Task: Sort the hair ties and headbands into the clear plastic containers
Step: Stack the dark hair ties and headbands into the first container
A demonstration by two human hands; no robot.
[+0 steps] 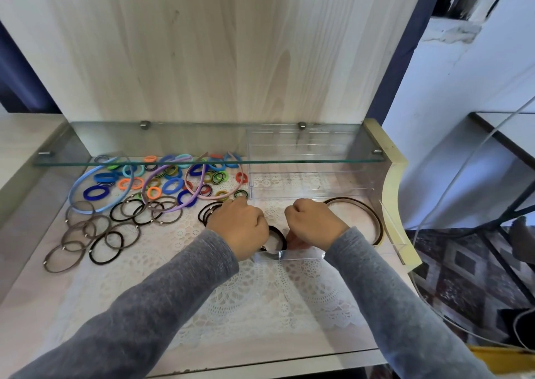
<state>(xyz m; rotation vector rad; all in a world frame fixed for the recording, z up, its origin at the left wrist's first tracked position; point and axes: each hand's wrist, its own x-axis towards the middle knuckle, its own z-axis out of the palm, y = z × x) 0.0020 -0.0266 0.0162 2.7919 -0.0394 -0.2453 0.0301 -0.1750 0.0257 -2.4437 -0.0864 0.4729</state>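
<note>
Head view, looking down at a dressing-table top: the left hand (240, 228) is clenched knuckles-up with its fingers curled round the left side of a black hair tie (280, 233), whose small metal bead shows just under the hand. The right hand (315, 222) is curled the same way just beside it; its fingertips meet the tie's right edge and look to pinch it, though the palm side is hidden. Between the hands the tie hangs over a small clear container (289, 254) at the near edge of a lace mat (260, 291). The tie looks light, thin and stretchy, so it will flop and spring back; a pinch anywhere on the loop should do, with the bead as the only hard part. A stack of thin black ties (208, 212) lies just left of the left hand. A stiff brown headband (375, 219) lies to the right, best lifted by its arch. A large clear container (307, 189) stands farther back. To the far left lie thick coloured hair ties (170, 185), soft and easy to scoop, among them a pink headband (215, 196). A glass shelf (173, 163) crosses above
</note>
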